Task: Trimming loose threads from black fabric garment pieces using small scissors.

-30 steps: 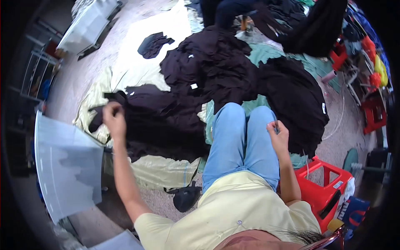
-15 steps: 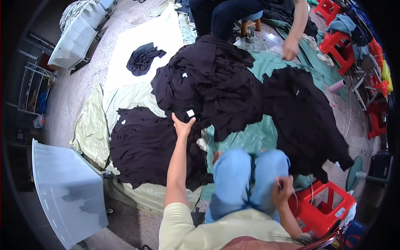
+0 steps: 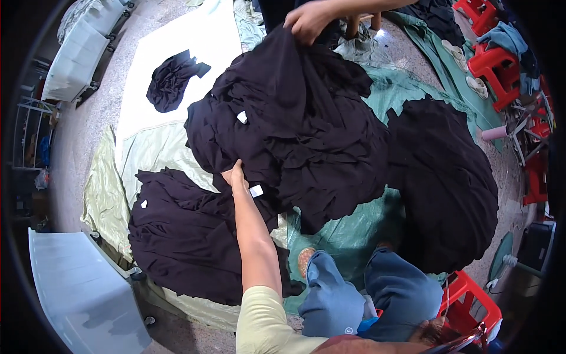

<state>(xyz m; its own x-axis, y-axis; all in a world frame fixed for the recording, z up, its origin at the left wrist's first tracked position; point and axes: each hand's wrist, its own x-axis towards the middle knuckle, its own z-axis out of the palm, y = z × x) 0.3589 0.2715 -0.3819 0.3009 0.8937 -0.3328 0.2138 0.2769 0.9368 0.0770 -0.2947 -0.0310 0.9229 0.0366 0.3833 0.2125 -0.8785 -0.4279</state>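
Observation:
My left hand reaches forward and grips the near left edge of a large heap of black cloth; some fingertips are lost in its folds. A small white tag lies just right of the wrist, and another white tag shows higher on the heap. Below my left arm spreads a second black cloth pile. My right hand is low by my right knee, mostly hidden in shadow, so its fingers cannot be made out. Across the heap, another person's hand pinches and lifts its top layer.
A third black pile lies to the right on green sheeting. A crumpled black piece rests on a white sheet. Pale wheeled bins stand at left, red stools at right, a pink spool beyond.
My left hand has closed on the heap's edge. My right hand has dropped toward the lower edge, and my knees have parted. The other person's hand has moved left and raised cloth.

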